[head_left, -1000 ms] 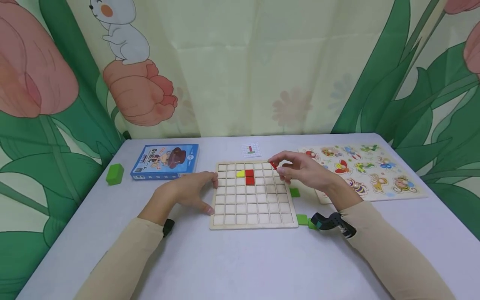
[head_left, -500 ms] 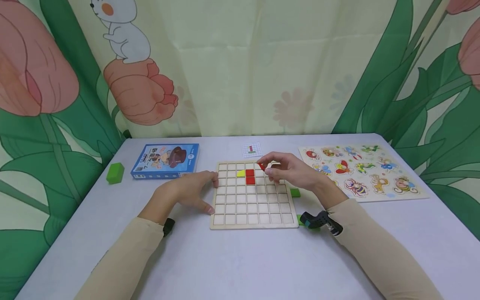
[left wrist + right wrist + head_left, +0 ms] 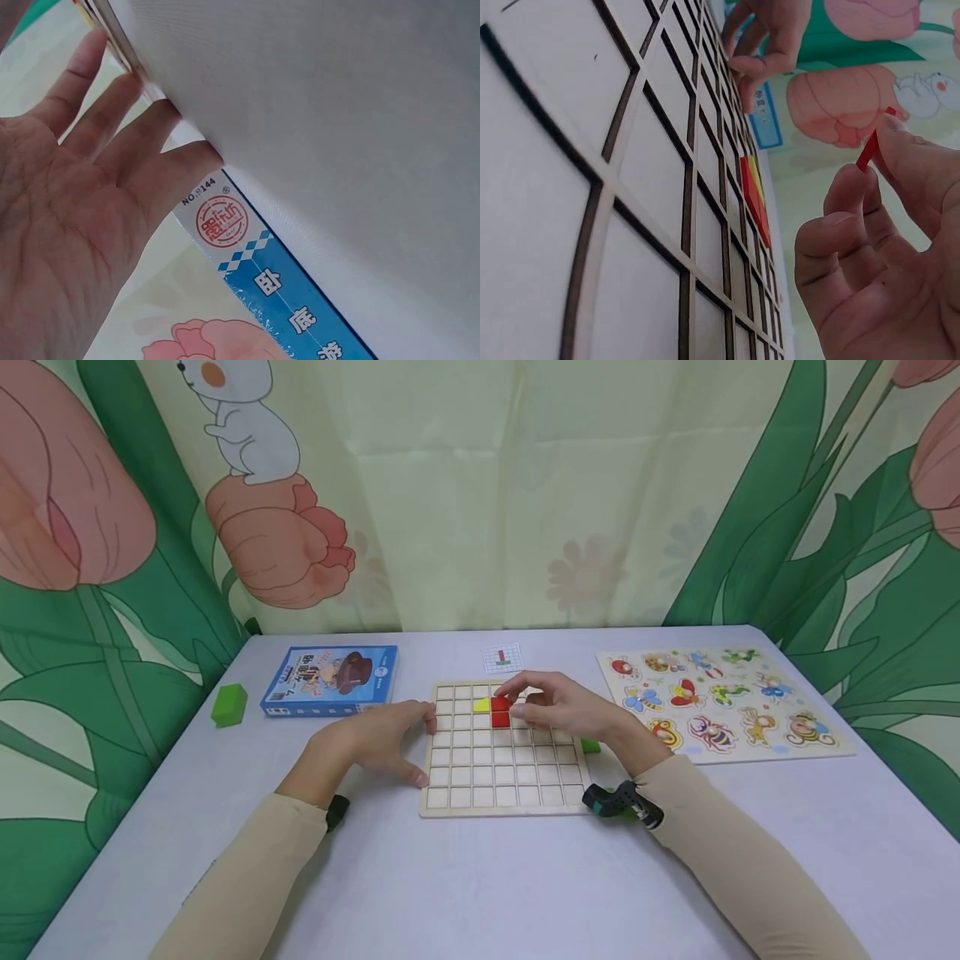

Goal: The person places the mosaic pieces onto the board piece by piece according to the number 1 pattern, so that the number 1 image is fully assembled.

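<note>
Your right hand (image 3: 566,706) now sits farther left, pinching a red piece (image 3: 868,150) above the grid board (image 3: 503,777), near red squares (image 3: 500,719); your left hand (image 3: 384,739) spreads wide against the board's edge, presumably steadying it

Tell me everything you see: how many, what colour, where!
Grid board: one, pale wood, mid-table.
Red pieces: three, red, two on board, one pinched.
Yellow piece: one, yellow, left of the reds.
Green block: one, green, table's left.
Green pieces: at least one, green, board's right.
Blue box: one, blue, left rear.
Small card: one, white, behind board.
Picture board: one, cream, right side.
Table: one, white, underneath.
Backdrop: one, cream-green, behind.
Sleeves: two, beige, over table.
Wrist gadgets: two, black, sleeve ends.
Left grip: one, grid board's edge.
Right grip: one, above board.
</note>
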`<state>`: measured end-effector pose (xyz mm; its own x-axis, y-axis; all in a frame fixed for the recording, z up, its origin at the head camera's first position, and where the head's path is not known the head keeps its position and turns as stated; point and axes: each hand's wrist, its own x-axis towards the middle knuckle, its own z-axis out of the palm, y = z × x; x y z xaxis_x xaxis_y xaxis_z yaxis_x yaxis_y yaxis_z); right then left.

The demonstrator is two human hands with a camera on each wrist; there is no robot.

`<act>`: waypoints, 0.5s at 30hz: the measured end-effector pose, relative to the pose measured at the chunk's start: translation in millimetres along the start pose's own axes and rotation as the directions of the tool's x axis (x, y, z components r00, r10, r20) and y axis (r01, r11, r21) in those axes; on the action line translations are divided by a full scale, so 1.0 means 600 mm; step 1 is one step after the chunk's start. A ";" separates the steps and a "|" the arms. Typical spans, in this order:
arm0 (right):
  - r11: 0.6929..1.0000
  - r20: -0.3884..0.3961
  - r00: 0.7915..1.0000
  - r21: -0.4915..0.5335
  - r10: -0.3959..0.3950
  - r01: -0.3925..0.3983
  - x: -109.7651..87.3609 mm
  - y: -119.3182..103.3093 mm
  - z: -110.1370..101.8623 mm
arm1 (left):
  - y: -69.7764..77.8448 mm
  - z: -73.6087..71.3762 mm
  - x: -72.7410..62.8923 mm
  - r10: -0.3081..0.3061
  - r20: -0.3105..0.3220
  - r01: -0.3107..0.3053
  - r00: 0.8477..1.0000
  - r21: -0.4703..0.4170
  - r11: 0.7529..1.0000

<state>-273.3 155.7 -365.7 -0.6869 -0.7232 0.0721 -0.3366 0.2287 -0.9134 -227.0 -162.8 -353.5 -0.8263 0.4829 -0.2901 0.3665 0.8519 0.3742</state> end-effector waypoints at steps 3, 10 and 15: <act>1.000 0.004 1.000 -0.009 -0.004 0.004 0.004 -0.002 0.003 | 0.001 -0.003 0.001 0.003 -0.002 -0.003 1.000 0.001 1.000; 0.998 0.033 0.998 -0.038 0.060 -0.059 0.010 0.000 0.012 | 0.001 0.000 0.000 -0.004 0.000 0.004 1.000 -0.007 1.000; 0.994 0.039 0.996 -0.077 0.084 -0.081 0.009 0.000 0.017 | 0.000 0.003 0.000 -0.005 -0.004 0.005 1.000 -0.001 1.000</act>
<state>-270.5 145.2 -369.2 -0.6871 -0.7263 -0.0204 -0.3290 0.3360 -0.8826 -226.4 -162.2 -354.8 -0.8299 0.4778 -0.2882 0.3619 0.8540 0.3737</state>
